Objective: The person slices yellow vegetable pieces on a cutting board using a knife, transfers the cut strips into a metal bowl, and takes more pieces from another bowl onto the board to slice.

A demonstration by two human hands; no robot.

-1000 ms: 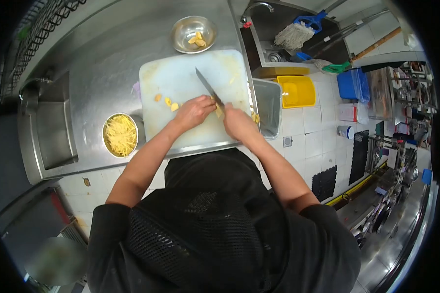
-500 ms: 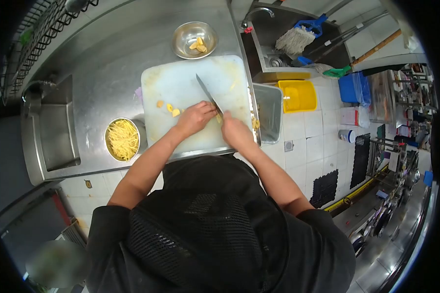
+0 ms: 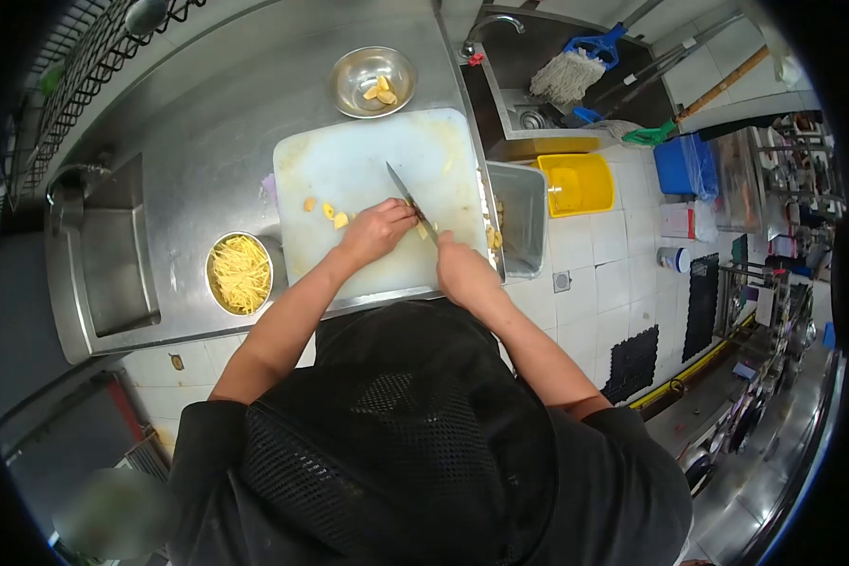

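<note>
My right hand [image 3: 464, 268] is wrapped round the handle of a kitchen knife [image 3: 400, 182], its blade slanting up and left over the white cutting board [image 3: 387, 141]. Beside the blade, my left hand [image 3: 385, 231] has its fingers curled down on a small yellow piece of ginger, mostly hidden beneath them. A few thin yellow bits show next to the blade. Left of that hand lie several ginger pieces [image 3: 341, 220] on the board. A round metal container of ginger shreds [image 3: 241, 274] stands at the counter's left front.
Behind the board sits a metal bowl [image 3: 347, 81] with ginger pieces in it. A sink [image 3: 123, 255] is set into the counter at the left. Right of the counter edge are a grey bin [image 3: 528, 212], a yellow tub [image 3: 583, 185] and a mop [image 3: 568, 77].
My right hand has drawn the knife slightly down and to the right, towards my body. My left hand stays almost in the same place on the ginger.
</note>
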